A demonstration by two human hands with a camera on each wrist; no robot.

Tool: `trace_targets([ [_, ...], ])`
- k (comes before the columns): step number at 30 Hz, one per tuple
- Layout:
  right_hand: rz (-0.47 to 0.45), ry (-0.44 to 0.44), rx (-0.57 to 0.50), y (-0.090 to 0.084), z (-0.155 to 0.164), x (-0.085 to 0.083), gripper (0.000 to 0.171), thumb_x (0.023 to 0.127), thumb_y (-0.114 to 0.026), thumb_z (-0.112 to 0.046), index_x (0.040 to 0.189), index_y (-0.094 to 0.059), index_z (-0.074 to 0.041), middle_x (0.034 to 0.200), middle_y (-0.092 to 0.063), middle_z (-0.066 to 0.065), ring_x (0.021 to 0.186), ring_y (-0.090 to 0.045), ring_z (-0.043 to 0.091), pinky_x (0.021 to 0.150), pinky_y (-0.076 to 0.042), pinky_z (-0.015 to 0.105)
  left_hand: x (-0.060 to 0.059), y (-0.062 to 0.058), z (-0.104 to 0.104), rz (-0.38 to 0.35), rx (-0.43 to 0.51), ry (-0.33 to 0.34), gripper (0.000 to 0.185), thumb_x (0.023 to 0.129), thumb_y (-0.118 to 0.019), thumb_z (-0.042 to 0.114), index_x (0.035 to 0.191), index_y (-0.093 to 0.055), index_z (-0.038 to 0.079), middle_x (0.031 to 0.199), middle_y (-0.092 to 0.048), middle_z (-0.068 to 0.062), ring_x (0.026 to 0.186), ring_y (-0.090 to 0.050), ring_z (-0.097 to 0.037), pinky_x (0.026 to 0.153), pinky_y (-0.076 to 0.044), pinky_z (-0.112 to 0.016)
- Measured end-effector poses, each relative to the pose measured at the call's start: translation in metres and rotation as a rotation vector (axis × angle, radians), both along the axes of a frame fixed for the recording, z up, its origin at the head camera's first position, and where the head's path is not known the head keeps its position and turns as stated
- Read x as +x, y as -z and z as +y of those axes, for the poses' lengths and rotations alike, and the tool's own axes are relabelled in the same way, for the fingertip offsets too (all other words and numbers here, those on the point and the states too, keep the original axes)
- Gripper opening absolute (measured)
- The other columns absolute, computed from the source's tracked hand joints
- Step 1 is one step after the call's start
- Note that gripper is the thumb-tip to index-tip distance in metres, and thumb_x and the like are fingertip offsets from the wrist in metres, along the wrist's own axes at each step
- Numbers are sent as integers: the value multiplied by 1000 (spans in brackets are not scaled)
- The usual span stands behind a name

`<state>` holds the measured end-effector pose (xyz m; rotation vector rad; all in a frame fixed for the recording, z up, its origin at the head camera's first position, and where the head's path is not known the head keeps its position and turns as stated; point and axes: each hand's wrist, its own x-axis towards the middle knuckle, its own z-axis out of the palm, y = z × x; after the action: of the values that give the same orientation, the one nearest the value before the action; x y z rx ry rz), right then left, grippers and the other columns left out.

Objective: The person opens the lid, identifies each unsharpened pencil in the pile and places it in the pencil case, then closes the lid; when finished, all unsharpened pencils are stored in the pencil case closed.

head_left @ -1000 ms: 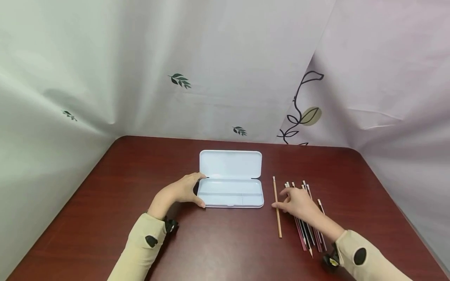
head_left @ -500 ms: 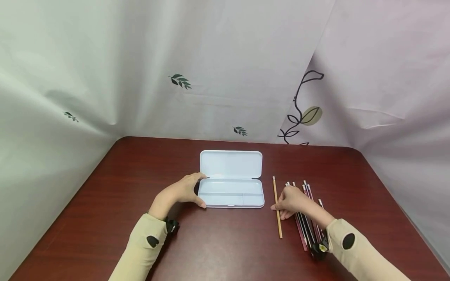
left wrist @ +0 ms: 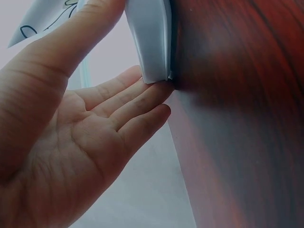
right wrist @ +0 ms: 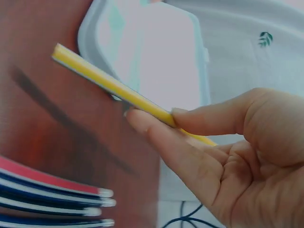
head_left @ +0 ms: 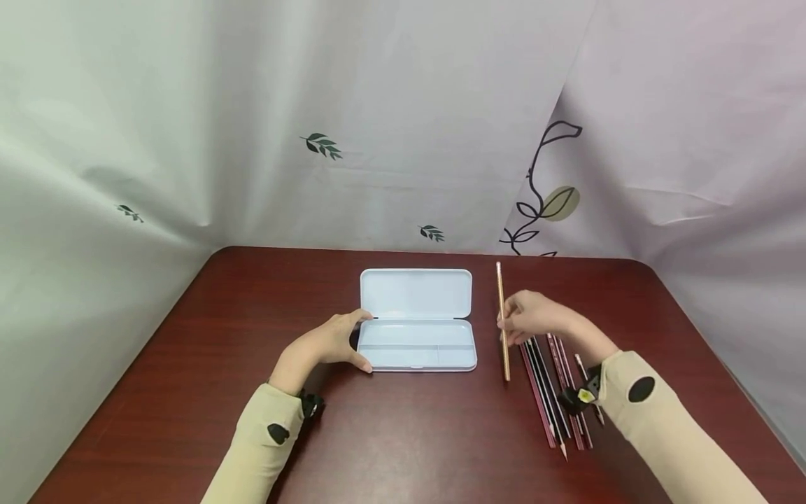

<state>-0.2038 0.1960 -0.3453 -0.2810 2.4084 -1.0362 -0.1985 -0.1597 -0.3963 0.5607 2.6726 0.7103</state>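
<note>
My right hand (head_left: pixel 527 316) pinches a yellow pencil (head_left: pixel 506 362) between thumb and fingers, lifted off the table just right of the case; in the right wrist view its shadow falls on the wood below. A white pencil case (head_left: pixel 415 358) lies with its lid (head_left: pixel 415 292) folded back, and its divided tray holds nothing. At its left end, my left hand (head_left: pixel 324 344) holds the case with the thumb at the front corner and the fingers near the hinge. The left wrist view has those fingers against the case's side (left wrist: pixel 149 47).
Several dark and reddish pencils (head_left: pixel 543 392) lie in a loose bunch under and in front of my right forearm. The dark red table (head_left: pixel 403 441) ends at a pale curtain (head_left: pixel 390 175) with leaf prints, which also closes off both sides.
My right hand has taken hold of the yellow pencil and raised it from the table, moving away from me. The left hand stays at the case.
</note>
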Motion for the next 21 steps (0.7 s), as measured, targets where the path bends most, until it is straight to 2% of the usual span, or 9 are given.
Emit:
trace_targets([
  [3, 77, -4, -38, -4, -5, -10, 14, 92, -54, -4, 97, -54, 9, 80, -67, 16, 72, -68, 25, 69, -56, 38, 0, 0, 0, -1, 3, -5, 94, 58, -89, 33, 133, -41, 4, 133, -49, -21, 123, -47, -30, 99, -40, -44],
  [5, 159, -17, -85, -2, -10, -16, 13, 92, -54, -4, 98, -54, 8, 83, -68, 18, 75, -68, 27, 70, -56, 39, 0, 1, 0, -1, 0, -6, 94, 58, -89, 33, 134, -41, 4, 133, -49, -21, 123, -47, -30, 99, -40, -44],
  [9, 310, -72, -228, 7, -23, -27, 15, 93, -55, -4, 103, -54, 7, 91, -69, 22, 83, -68, 31, 71, -55, 42, 0, 1, 0, -7, 0, -9, 94, 58, -89, 33, 134, -41, 5, 133, -49, -20, 123, -47, -30, 99, -40, -44],
  [12, 388, -122, -280, 17, -31, -31, 18, 93, -55, -6, 106, -54, 6, 94, -69, 21, 85, -68, 31, 70, -55, 43, 0, 0, 0, -11, 4, -10, 92, 59, -89, 32, 134, -42, 5, 133, -49, -20, 123, -48, -30, 99, -40, -43],
  [17, 501, -194, -234, 31, -41, -30, 20, 91, -58, -6, 109, -57, 3, 95, -70, 19, 86, -69, 28, 67, -56, 37, 1, -1, 0, -16, 2, -6, 91, 60, -88, 32, 133, -42, 6, 132, -50, -20, 123, -48, -30, 99, -40, -43],
  [21, 623, -241, -157, 39, -46, -29, 19, 90, -61, -7, 107, -58, 0, 93, -70, 17, 86, -69, 24, 64, -56, 28, 1, -1, 0, -21, -2, -8, 91, 60, -88, 32, 134, -41, 6, 132, -50, -20, 123, -47, -29, 99, -40, -43],
])
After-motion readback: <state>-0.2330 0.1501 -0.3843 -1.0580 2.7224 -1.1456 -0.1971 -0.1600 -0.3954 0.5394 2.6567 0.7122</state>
